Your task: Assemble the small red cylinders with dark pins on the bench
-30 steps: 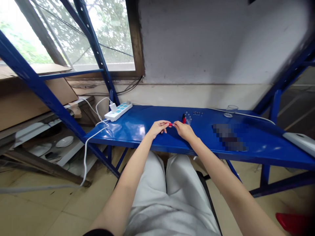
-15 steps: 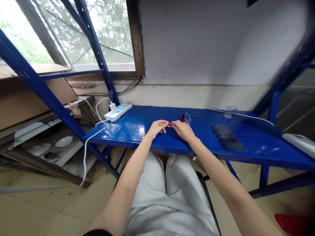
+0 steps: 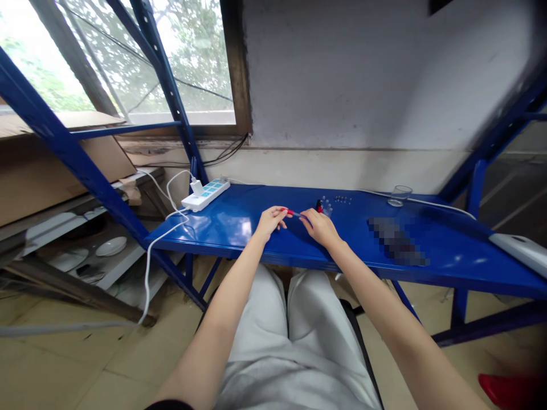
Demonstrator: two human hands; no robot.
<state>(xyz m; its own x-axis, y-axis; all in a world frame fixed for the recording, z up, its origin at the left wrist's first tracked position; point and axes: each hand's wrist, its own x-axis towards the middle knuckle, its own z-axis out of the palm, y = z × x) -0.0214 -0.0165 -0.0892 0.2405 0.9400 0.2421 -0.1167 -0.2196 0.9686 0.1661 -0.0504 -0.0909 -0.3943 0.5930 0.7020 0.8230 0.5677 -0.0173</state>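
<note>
- Head view: the left hand (image 3: 270, 223) has its thumb and forefinger pinched on the red end of a slim red-and-clear piece (image 3: 290, 212), its other fingers loosely curled.
- Right hand (image 3: 318, 226): fingers bent and drawn together, gripping the clear end of the same piece.
- Slim piece: held between the two hands, lying left to right above the near part of the blue tabletop (image 3: 222, 225); its ends are partly hidden by fingers.
- Just beyond the right hand, a group of small clear pieces (image 3: 327, 206) stands close to a black-and-red item (image 3: 319, 203), partly covered by that hand.
- Farther back and slightly right, tiny bits (image 3: 343, 200) lie in rows, too small to identify.
- Far right, a clear glass (image 3: 400, 196) stands near a white cable along the back.
- Nearer on the right, a pixelated patch (image 3: 395, 242) masks an object; a white object (image 3: 519, 250) lies at the right end.
- Far left, a white power strip (image 3: 205, 194) rests on the tabletop with a white plug (image 3: 196, 187) in it.
</note>
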